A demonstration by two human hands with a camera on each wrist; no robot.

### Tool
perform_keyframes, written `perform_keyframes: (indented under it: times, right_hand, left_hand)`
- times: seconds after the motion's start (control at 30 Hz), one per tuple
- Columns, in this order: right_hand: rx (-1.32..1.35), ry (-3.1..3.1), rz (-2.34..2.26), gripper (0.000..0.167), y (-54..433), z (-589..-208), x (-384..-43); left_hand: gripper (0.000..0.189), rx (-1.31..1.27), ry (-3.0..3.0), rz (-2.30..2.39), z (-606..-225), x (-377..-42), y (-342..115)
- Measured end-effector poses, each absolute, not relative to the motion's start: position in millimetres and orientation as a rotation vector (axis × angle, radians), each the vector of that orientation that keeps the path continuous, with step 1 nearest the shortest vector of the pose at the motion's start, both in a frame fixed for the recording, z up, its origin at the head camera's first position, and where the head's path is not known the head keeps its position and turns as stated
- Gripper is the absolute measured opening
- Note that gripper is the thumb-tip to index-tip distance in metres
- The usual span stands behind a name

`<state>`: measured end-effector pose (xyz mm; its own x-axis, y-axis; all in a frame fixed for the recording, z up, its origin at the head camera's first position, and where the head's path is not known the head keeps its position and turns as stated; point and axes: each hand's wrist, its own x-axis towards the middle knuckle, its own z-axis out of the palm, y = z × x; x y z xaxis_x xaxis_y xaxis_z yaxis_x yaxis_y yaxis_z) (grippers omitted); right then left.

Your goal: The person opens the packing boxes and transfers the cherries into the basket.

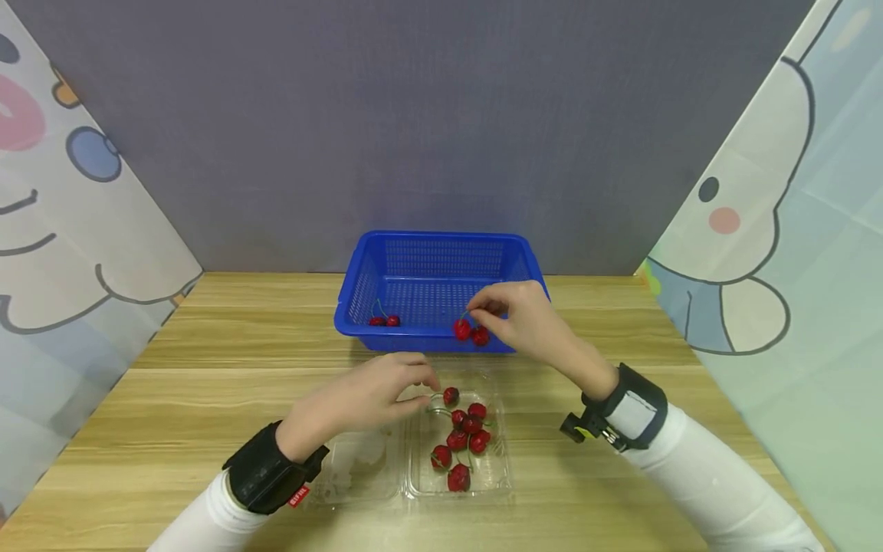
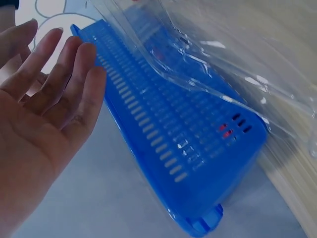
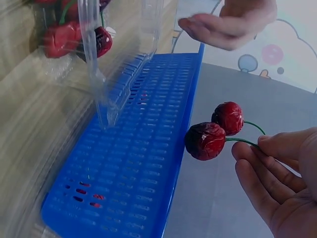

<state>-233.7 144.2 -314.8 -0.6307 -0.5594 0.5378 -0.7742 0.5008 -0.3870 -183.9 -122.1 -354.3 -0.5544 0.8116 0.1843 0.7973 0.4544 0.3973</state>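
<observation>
My right hand (image 1: 523, 318) pinches the green stems of a pair of red cherries (image 1: 462, 330) between thumb and fingertips. The pair hangs at the front rim of a blue perforated basket (image 1: 428, 332); in the right wrist view both dangling cherries (image 3: 207, 141) show dark patches. Inside the basket, two other cherries (image 1: 392, 320) lie at the front left corner. Over the clear plastic box (image 1: 507, 479), my left hand (image 1: 369, 392) hovers with loosely bent fingers, holding nothing. Several stemmed cherries (image 1: 457, 439) lie in the box's right half, close to those fingertips.
The box's left half (image 1: 362, 468) lies flat beneath the left forearm. A wooden table (image 1: 228, 368) carries everything. Behind the basket rises a grey panel (image 1: 441, 138), with cartoon-printed panels (image 1: 738, 230) at either side.
</observation>
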Motion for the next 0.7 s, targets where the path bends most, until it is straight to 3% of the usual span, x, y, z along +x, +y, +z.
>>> perform_keyframes:
  times: [0.7]
  right_hand:
    - [1.006,-2.424,0.862,0.004,154.4,-310.1,-261.4]
  left_hand:
    - [0.029,1.524,2.525,0.464,-363.2,-166.4,-92.7]
